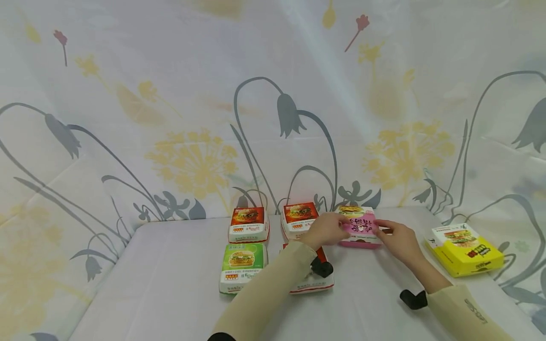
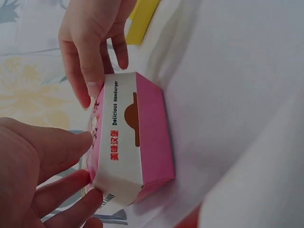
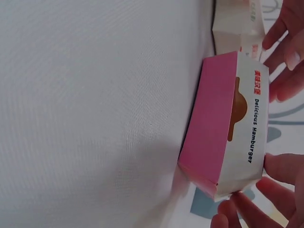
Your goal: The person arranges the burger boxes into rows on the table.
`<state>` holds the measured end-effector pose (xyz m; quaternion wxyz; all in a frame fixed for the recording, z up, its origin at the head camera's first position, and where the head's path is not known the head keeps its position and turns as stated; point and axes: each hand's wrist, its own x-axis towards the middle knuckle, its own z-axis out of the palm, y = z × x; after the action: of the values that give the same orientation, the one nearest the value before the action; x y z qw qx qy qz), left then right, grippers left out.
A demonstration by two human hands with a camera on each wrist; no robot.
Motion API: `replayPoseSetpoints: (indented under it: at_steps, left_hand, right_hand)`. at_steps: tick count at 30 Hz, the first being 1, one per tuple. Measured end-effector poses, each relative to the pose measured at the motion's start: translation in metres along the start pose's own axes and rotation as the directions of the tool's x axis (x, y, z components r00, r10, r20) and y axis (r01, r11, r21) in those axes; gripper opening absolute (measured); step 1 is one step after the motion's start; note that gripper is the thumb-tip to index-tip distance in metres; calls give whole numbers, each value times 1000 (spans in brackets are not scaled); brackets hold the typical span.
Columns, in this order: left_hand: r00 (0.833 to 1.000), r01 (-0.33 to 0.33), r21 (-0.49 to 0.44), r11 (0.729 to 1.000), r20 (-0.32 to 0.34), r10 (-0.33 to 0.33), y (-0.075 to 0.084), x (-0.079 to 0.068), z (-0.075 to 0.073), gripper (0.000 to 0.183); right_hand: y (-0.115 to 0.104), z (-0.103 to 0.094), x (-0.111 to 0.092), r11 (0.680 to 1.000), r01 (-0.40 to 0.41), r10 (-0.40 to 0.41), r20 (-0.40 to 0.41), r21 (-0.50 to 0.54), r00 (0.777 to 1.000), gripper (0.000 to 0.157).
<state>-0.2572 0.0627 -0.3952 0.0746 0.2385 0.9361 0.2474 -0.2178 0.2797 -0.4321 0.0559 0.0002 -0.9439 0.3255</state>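
A pink-and-white hamburger box lies at the back right of the white cloth, its printed lid upward. My left hand holds it at its left end, thumb over the lid and fingertips at the edge. At the opposite end my right hand pinches the lid's corner between thumb and fingers. The right wrist view shows the pink lower wall and brown tab of the hamburger box facing me. Just left of it, a red-and-white burger box is partly covered by my left hand.
Another red-and-white box and a green-and-white box stand at the left. A further red-and-white box shows under my left sleeve. The yellow box sits angled at the right. Behind rises a flower-printed cloth.
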Motion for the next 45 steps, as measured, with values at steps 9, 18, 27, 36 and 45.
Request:
replayPoseSetpoints:
  at_steps: [9,18,27,36,45]
  left_hand:
    - [999,-28,97,995,48,23,5,0,2,45]
    - [997,-30,132,991,77,20,5,-1,0,51]
    - [997,-23,131,991,78,13,7,-3,-2,51]
    - [998,-49,217,975,57,38,-2,11,-10,46]
    - [987,-68,190,979,157,38,-6,10,-18,48]
  right_hand:
    - [-1,-2,-2,991,131,-131,-39,-7,991,53]
    - [2,-4,3,984,174,-175,32,26,984,69]
    - [7,-5,5,991,97,-110,142,93,984,80]
    - [11,-2,9,990,100,-114,131,103,985,82]
    - [9,-1,14,986,99,-120,163,133,979,83]
